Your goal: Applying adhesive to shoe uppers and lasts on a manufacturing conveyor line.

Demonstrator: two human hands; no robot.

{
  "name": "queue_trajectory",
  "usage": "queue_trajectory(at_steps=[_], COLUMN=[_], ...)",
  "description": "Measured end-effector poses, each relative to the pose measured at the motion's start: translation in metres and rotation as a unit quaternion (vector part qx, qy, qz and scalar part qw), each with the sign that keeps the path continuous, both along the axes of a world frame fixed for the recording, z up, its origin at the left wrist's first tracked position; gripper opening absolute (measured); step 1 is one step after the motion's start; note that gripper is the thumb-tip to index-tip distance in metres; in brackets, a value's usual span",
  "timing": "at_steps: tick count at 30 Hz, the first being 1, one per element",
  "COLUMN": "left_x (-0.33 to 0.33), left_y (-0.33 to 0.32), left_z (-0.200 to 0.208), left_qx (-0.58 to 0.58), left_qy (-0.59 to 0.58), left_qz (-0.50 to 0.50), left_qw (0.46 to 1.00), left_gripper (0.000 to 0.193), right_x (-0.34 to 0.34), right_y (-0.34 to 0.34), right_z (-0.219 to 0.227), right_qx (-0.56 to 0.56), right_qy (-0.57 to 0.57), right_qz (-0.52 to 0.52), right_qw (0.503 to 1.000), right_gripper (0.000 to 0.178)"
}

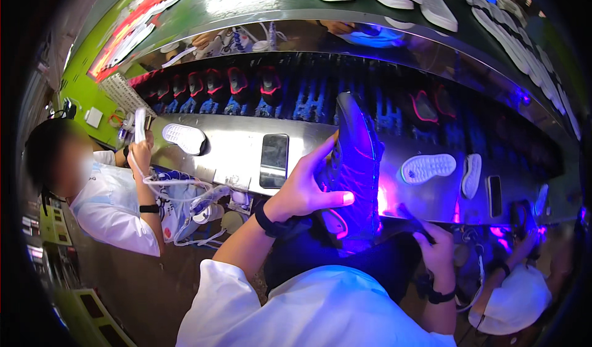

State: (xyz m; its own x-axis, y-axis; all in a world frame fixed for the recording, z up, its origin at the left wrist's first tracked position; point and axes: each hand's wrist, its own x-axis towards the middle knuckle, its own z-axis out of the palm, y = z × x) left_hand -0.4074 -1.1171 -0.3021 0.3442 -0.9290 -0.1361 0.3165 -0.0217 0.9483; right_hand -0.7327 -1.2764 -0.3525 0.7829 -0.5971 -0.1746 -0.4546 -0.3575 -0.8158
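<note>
My left hand [303, 187] is wrapped round a dark lasted shoe upper [357, 162], thumb across its side. The upper stands tilted in front of me with its toe pointing up and away. Violet light falls on its right side, and a pink line shows near the heel. Lower right of it, my right hand [436, 248] is closed on a slim dark tool [408, 214] whose tip points toward the shoe; its exact kind is too dark to make out. A bright pink-violet glow lies between the tool and the shoe.
On the metal bench [240, 128] lie a phone [274, 161], a white shoe sole [428, 168], another sole [471, 175] and a second phone [494, 195]. Dark uppers [236, 81] line the rack behind. A co-worker [117, 193] at left holds a sole; another person [515, 298] sits at right.
</note>
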Motion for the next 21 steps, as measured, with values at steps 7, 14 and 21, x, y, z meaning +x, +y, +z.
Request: queue_trajectory(at_steps=[7, 14, 21], left_x=[0.003, -0.021, -0.044], left_y=[-0.023, -0.061, -0.074], left_z=[-0.031, -0.049, -0.045], left_qx=[0.087, 0.073, 0.092], left_qy=[0.093, 0.002, 0.027], left_qz=[0.003, -0.095, -0.133], left_qw=[0.992, 0.993, 0.987], left_gripper=[0.097, 0.106, 0.107], right_x=[-0.005, 0.062, 0.065], right_y=[-0.03, -0.075, -0.079], right_z=[-0.021, 0.045, 0.052], right_qx=[0.163, 0.035, -0.017], right_qy=[0.03, -0.003, -0.02], right_qz=[-0.189, -0.161, -0.123], right_qw=[0.968, 0.986, 0.992], right_gripper=[0.032, 0.028, 0.028])
